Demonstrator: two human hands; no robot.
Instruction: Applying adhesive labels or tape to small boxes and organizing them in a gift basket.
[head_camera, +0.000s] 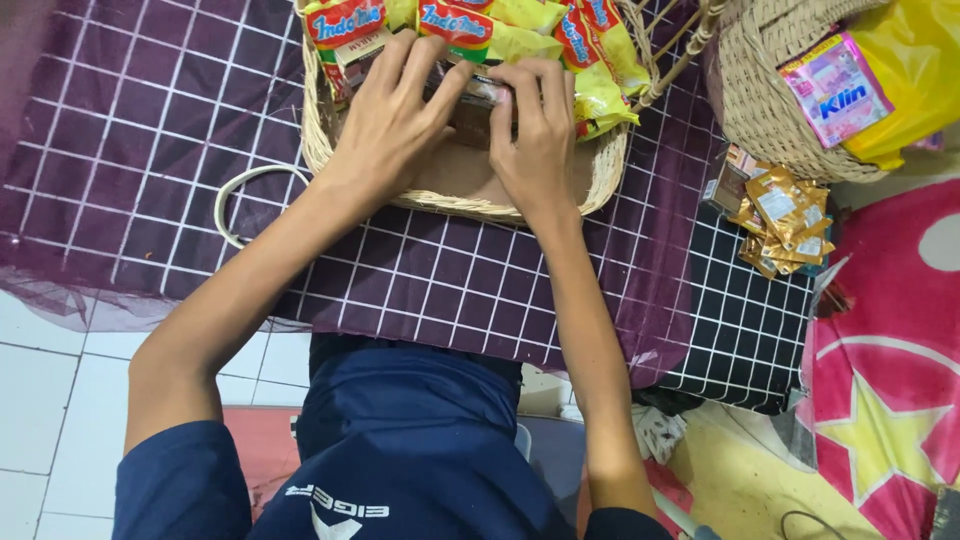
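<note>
Left hand: I see my left hand (395, 115) laid palm-down inside the shallow oval woven wicker basket (330, 150), fingers spread and pressed onto the packets along its far side; the fingers are bent over them, though I cannot tell whether they truly grip anything.
Right hand: my right hand (535, 125) sits just beside the left, thumbs nearly meeting, its fingers curled over the top edge of a small dark brown box-like packet (470, 115) and clasping it.
Dark packet: it stands in the middle of the basket, between my two hands, against the row of noodle packets.
Noodle packets: yellow-and-red plastic instant-noodle packets (600, 75) stand in a row along the basket's far rim, touching my fingertips.
Basket: it rests on a purple cloth with a white grid pattern (150, 120), its near half bare.
Nearby left: a white ring-shaped cord (232, 195) lies on the cloth just beside the basket.
Nearby right: a heap of gold foil sachets (785, 220) lies below a second, rounder wicker basket (760, 100) holding a pink sachet pack (835, 90) and a yellow plastic bag (910, 70).
</note>
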